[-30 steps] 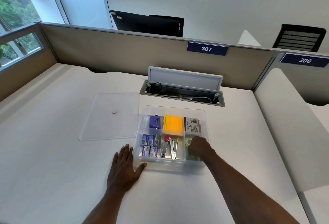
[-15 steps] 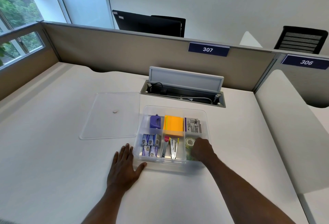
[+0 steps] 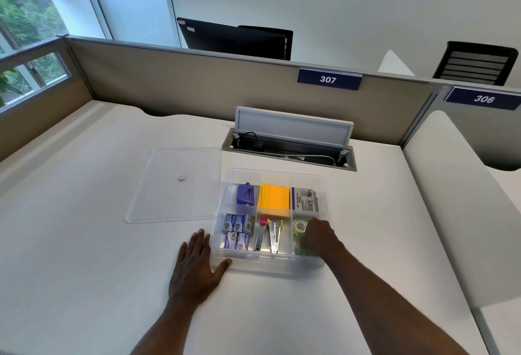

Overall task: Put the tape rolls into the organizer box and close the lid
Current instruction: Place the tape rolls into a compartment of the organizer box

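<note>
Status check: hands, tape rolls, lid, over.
Left hand flat on desk, empty. Right hand over tape rolls in organizer box. Lid off, left of box.

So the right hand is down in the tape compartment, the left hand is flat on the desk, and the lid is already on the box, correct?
Not quite: the head view shows the lid lying on the desk left of the open organizer box. The right hand and left hand are as described.

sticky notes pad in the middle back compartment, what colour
Orange, with a yellow-green strip along its left edge: sticky notes pad, head view.
</note>
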